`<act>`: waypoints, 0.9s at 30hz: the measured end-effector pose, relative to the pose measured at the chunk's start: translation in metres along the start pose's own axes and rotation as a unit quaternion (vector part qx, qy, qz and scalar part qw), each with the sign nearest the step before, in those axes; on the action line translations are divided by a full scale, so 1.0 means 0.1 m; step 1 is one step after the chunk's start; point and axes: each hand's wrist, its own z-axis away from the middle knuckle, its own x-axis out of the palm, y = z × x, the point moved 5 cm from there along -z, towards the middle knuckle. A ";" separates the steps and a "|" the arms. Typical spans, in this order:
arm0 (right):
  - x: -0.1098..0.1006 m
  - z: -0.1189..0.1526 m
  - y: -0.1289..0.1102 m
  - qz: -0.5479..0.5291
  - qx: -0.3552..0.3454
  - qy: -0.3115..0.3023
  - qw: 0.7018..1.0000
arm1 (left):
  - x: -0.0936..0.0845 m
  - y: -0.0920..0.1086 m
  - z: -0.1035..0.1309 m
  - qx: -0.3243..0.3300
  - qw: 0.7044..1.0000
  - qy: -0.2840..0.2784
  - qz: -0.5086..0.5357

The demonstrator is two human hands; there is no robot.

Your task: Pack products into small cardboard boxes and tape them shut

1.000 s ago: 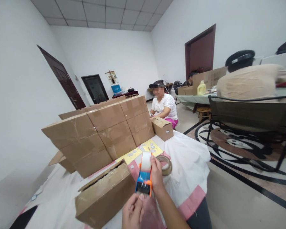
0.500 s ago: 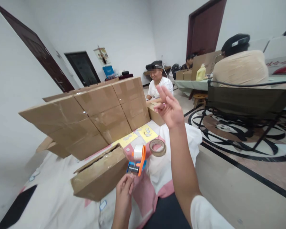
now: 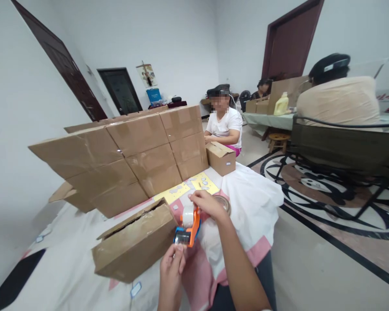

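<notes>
An orange and blue tape dispenser (image 3: 193, 231) with a roll of clear tape (image 3: 188, 216) is tilted up over the cloth in front of me. My left hand (image 3: 173, 261) pinches at its near, cutter end; whether the fingertips are on the frame or on a strip of clear tape is too small to tell. At the upper end, by the tape roll, my right hand (image 3: 209, 205) has its fingers curled around the dispenser. A closed-up cardboard box (image 3: 136, 246) with a gap along its top flaps lies just left of the dispenser. Partly behind my right hand is a brown tape roll (image 3: 226, 204).
Stacked cardboard boxes (image 3: 149, 151) form a wall at the back of the cloth-covered table (image 3: 256, 190). A smaller box (image 3: 221, 159) stands at its right end, near a seated person (image 3: 225, 125). Yellow sheets (image 3: 173, 192) lie before the stack. A folding chair (image 3: 343, 147) is at right.
My right hand has come down from its raised, open pose onto the dispenser's upper end. My left hand stays at the near end. The view has shifted slightly.
</notes>
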 end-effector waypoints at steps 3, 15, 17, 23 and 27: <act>-0.02 0.00 0.13 0.095 0.026 0.013 0.995 | 0.01 0.00 0.01 0.004 1.000 0.004 0.015; 0.68 -0.08 0.20 -0.157 -0.087 -0.229 0.957 | -0.16 0.17 0.01 0.076 0.994 0.071 0.042; 0.75 -0.11 0.21 -0.195 -0.088 -0.165 0.963 | -0.16 0.19 0.02 0.078 0.993 0.073 0.039; 0.91 -0.10 0.20 -0.287 -0.098 0.017 0.953 | -0.04 0.24 0.05 0.050 0.997 0.051 -0.021; 0.80 -0.04 0.17 -0.319 -0.096 0.118 0.935 | 0.05 0.37 0.06 0.045 0.995 0.027 -0.081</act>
